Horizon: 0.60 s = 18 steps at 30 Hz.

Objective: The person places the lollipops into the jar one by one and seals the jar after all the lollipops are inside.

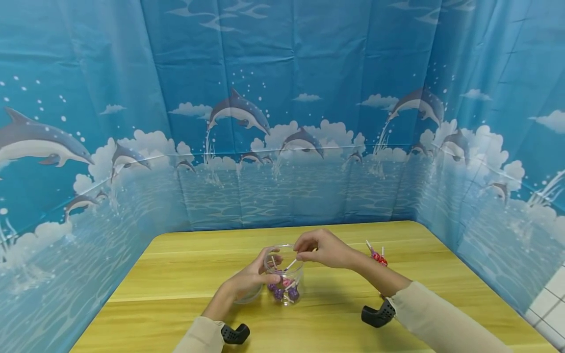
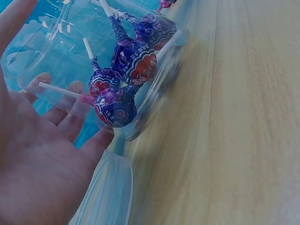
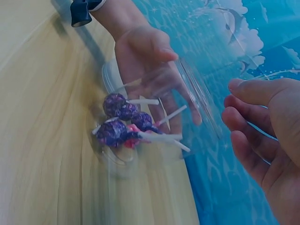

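Observation:
A clear plastic jar (image 1: 282, 274) stands on the table with several purple-wrapped lollipops (image 3: 115, 133) and a pink one inside, white sticks pointing up. Around the jar's side, my left hand (image 1: 251, 279) holds it, thumb on the near side and fingers behind. My right hand (image 1: 324, 249) is at the right of the jar's open rim, close to a lollipop stick (image 1: 291, 264). In the right wrist view its thumb and loosely bent fingers have nothing between them. A translucent lid (image 2: 110, 187) lies beside the jar, partly under my left hand.
More lollipops with red and purple wrappers (image 1: 378, 257) lie on the wooden table (image 1: 185, 274) beyond my right forearm, which partly hides that area. A blue dolphin-print curtain (image 1: 282, 196) hangs behind the table and along both sides.

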Available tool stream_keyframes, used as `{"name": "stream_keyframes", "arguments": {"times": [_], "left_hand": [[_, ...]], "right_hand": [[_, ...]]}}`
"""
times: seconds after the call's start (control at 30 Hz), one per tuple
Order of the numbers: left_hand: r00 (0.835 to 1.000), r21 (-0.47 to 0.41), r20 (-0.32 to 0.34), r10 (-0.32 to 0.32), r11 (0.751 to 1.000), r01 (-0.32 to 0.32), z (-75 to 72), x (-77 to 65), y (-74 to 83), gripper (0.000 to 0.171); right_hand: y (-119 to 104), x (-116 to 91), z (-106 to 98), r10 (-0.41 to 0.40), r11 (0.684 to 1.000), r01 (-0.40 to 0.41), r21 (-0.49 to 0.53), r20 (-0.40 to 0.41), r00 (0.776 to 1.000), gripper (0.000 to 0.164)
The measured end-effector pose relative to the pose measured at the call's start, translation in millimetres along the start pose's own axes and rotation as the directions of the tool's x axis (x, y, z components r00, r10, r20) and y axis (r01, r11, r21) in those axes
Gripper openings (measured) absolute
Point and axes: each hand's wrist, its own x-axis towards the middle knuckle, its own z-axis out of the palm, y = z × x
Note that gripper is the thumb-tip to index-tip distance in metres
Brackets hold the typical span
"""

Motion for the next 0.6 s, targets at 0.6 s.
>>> {"name": "stream_keyframes", "arguments": {"times": [0.6], "left_hand": [[1.000,0.006,0.009,0.025,1.000,-0.025,-1.1,0.2,-1.9,0.074]], "right_hand": [[20.6,-33.0,-27.8,0.084,0.996,-0.085,-0.008,-0.043,0.996,0.013]]}}
